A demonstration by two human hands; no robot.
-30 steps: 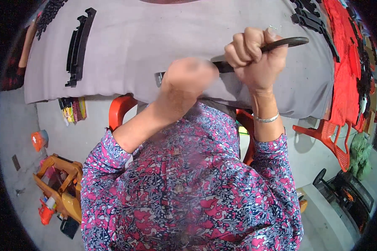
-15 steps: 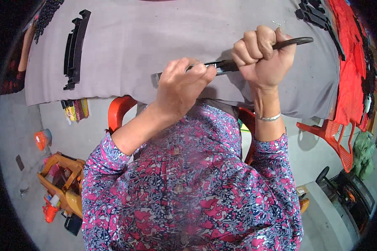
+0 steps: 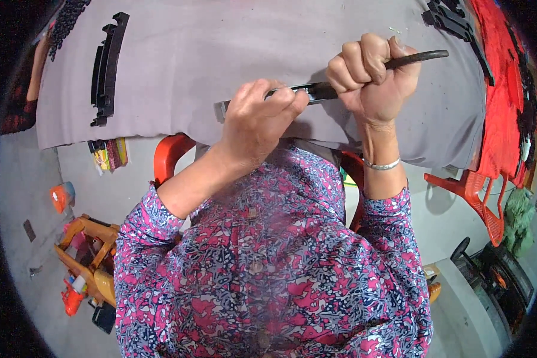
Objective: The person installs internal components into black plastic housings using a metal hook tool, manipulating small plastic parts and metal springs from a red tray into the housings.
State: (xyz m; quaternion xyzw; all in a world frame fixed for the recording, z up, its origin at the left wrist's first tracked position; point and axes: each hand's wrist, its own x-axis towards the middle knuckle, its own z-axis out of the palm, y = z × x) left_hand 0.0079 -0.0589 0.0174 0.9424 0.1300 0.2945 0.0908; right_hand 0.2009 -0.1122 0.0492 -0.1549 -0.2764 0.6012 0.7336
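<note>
My right hand (image 3: 373, 77) is closed in a fist round a dark plier-like hand tool; its curved handle (image 3: 420, 58) sticks out to the right. The tool's dark front part (image 3: 323, 90) points left and meets a long black piece with a shiny edge (image 3: 304, 94). My left hand (image 3: 256, 116) is closed on that long piece, whose far-left end (image 3: 224, 110) shows beyond the fingers. Both hands are over the near part of the table. The left hand hides the middle of the piece, and where the tool touches it is hard to make out.
A grey cloth covers the table (image 3: 221, 48). A notched black plastic strip (image 3: 108, 68) lies at the left, and several similar black parts (image 3: 450, 27) at the far right. Red cloth (image 3: 498, 101) hangs along the right edge, with a red plastic stool (image 3: 474, 197) below.
My right hand has shifted and turned very slightly, and the handle's end looks thinner and straighter now. The left hand keeps its hold on the piece, almost unmoved.
</note>
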